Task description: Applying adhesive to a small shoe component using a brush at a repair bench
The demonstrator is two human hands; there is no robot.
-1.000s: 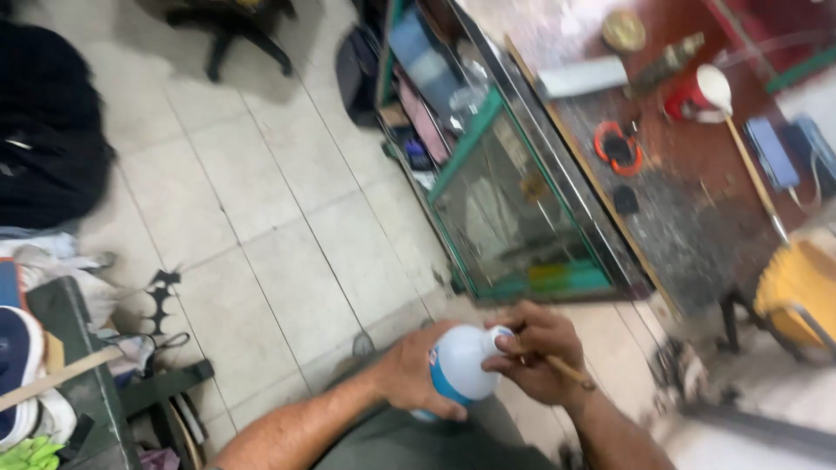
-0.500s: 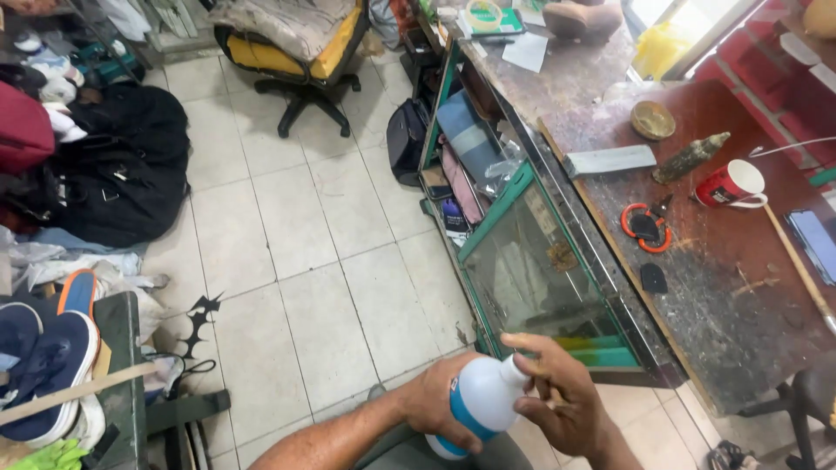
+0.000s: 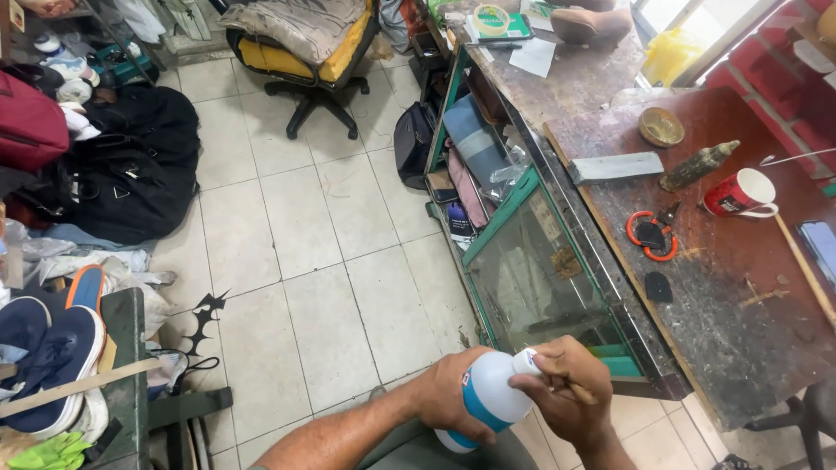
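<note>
The left hand [image 3: 453, 396] wraps its fingers around the body of a white plastic bottle with a blue band [image 3: 488, 400], holding it tilted low in front of the person, above the lap and just short of the glass-fronted green display cabinet [image 3: 531, 278]. The right hand [image 3: 570, 392] is curled closed over the bottle's neck end, its fingers bunched on the cap region, while a thin light wooden stick [image 3: 582, 393] lies pinched between the fingers of that same hand. Whether the cap is on or off I cannot tell; the fingers cover it.

The main risk, as I judge it, is a spill: the bottle leans sideways, so if the top comes loose under a firm squeeze from the left hand, liquid could run onto the lap or the pale tiled floor [image 3: 287, 261]. The stick crowds the right hand's grip on the cap, so a slip there looks possible, and the stick itself could drop. The stained, worn brown work surface [image 3: 723, 322] sits off to the right, with a red and white mug [image 3: 740, 193] well apart from both hands, so nothing there seems threatened.
</note>
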